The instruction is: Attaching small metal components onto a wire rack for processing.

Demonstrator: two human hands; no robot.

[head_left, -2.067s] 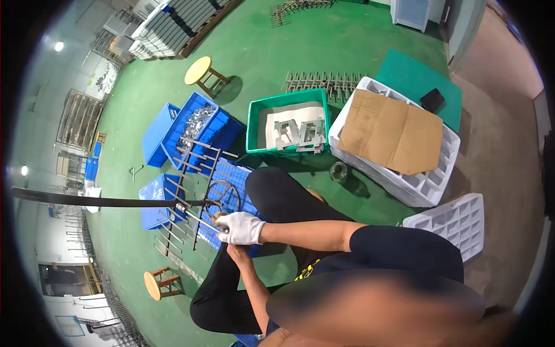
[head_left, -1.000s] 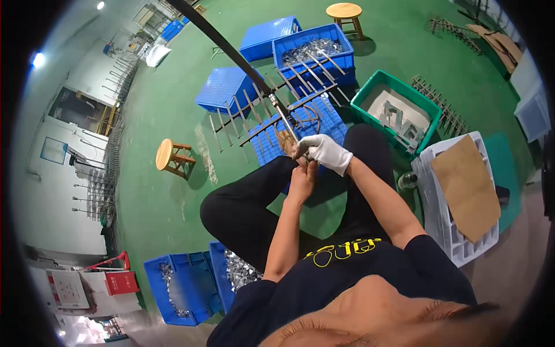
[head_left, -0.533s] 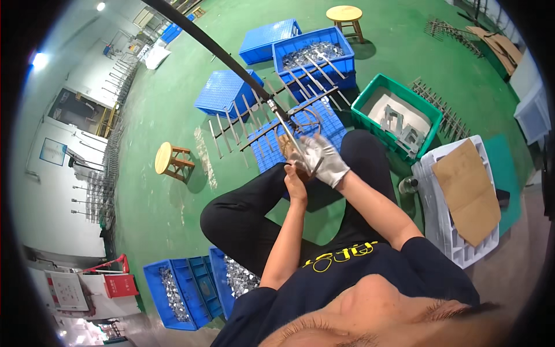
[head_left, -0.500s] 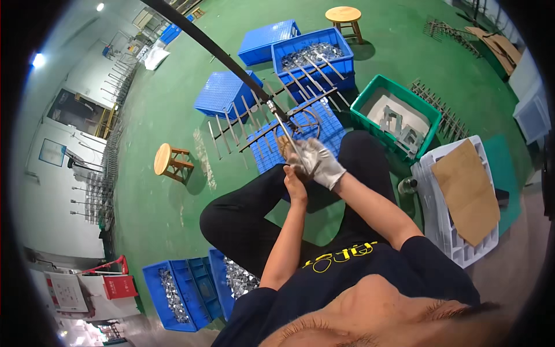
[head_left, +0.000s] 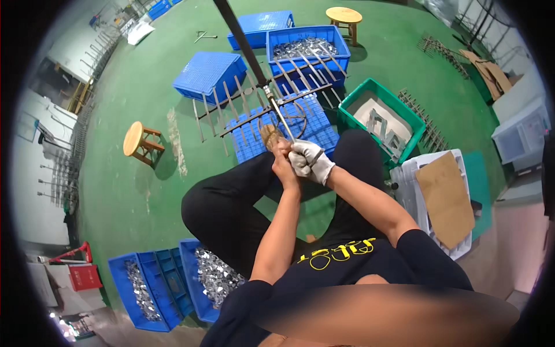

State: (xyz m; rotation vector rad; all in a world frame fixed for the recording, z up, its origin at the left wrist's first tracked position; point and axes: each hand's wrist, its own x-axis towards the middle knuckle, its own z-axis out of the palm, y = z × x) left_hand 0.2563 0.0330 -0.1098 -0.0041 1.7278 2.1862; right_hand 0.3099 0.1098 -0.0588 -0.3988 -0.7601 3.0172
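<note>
My right hand (head_left: 311, 163), in a white glove, is closed around the lower end of a thin metal rod (head_left: 280, 115). That rod slants up to the tip of a dark pole (head_left: 240, 40). Bare at the thumb and wrist, my left hand (head_left: 284, 166) is closed beside it and touches the glove. A tan-brown piece (head_left: 270, 136) shows at its fingers; whether it is held or covers them I cannot tell. Just beyond, a metal rack with long prongs (head_left: 254, 118) lies over an upturned blue crate (head_left: 322, 132).
A blue crate (head_left: 346, 63) of small metal parts stands beyond the rack. At right are a green bin (head_left: 413, 115) and white trays under cardboard (head_left: 445, 202). A wooden stool (head_left: 134, 139) is at left. Another blue crate (head_left: 188, 254) of metal parts sits by my left elbow.
My blurred right hand is now still, its fingers wrapped round the rod's lower end. Both hands are closer together. The surroundings have shifted left in the view.
</note>
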